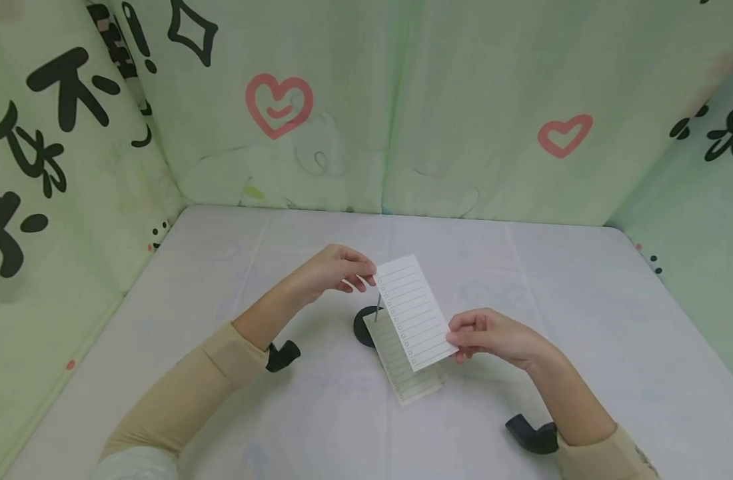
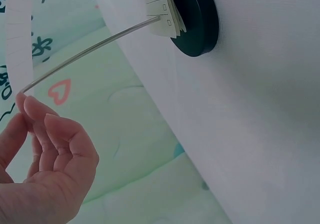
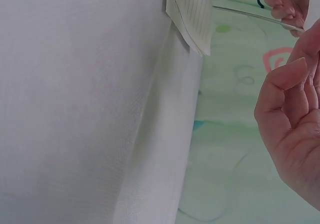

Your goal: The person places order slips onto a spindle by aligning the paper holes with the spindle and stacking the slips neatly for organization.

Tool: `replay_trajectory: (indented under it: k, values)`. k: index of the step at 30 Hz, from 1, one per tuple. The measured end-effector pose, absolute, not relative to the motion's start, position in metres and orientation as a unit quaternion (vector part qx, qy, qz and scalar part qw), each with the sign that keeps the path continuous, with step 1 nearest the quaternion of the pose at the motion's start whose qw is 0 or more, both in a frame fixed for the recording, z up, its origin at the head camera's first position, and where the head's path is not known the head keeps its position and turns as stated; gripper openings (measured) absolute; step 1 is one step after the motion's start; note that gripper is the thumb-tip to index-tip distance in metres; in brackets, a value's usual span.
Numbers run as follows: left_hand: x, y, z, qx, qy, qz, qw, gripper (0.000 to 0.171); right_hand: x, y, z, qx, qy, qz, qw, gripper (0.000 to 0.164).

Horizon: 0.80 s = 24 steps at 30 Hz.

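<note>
A lined white paper sheet (image 1: 416, 313) with small checkboxes along one edge is stretched at a tilt between both hands. My left hand (image 1: 338, 268) pinches its far left corner, and my right hand (image 1: 491, 337) pinches its near right corner. Below it stands a paper spike with a round black base (image 1: 362, 328) and a thin metal rod (image 2: 90, 51). The rod's tip is right at the left fingertips and the sheet's corner. Several similar sheets (image 1: 396, 373) are threaded low on the rod, over the base, partly hidden by the held sheet.
A white cloth covers the table (image 1: 318, 413). Green printed curtains (image 1: 450, 100) enclose it at the back and both sides. A black curved piece (image 1: 284, 357) sits at the left wrist, another black piece (image 1: 533, 435) at the right wrist.
</note>
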<state>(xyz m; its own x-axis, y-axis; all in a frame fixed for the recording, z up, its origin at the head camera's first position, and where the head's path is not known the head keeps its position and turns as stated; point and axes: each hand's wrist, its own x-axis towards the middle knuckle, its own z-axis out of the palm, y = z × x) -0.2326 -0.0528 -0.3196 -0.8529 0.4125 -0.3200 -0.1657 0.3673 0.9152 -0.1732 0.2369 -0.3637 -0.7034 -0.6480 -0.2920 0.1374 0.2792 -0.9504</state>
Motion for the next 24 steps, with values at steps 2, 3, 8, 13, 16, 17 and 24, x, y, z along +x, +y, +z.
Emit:
replay_trajectory:
  k: [2, 3, 8, 13, 16, 17, 24]
  values:
    - [-0.233, -0.053, -0.32, 0.077, 0.785, 0.557, 0.26, 0.022, -0.173, 0.237, -0.364, -0.177, 0.72, -0.577, 0.343, 0.006]
    - [-0.233, -0.053, -0.32, 0.076, 0.785, 0.557, 0.261, 0.022, -0.174, 0.236, -0.364, -0.177, 0.718, -0.579, 0.344, 0.006]
    - [-0.233, -0.053, -0.322, 0.071, 0.779, 0.563, 0.266, 0.022, -0.173, 0.234, -0.366, -0.177, 0.71, -0.587, 0.346, 0.006]
    - [-0.234, -0.051, -0.326, 0.07, 0.773, 0.568, 0.272, 0.022, -0.174, 0.231, -0.369, -0.168, 0.705, -0.593, 0.35, 0.005]
    - [-0.235, -0.051, -0.329, 0.072, 0.771, 0.571, 0.274, 0.022, -0.175, 0.23, -0.371, -0.162, 0.703, -0.595, 0.354, 0.004]
    - [-0.235, -0.051, -0.33, 0.073, 0.77, 0.572, 0.274, 0.022, -0.175, 0.23, -0.372, -0.162, 0.703, -0.595, 0.354, 0.004]
    - [-0.235, -0.049, -0.335, 0.077, 0.765, 0.578, 0.274, 0.021, -0.177, 0.23, -0.379, -0.173, 0.708, -0.584, 0.358, 0.004]
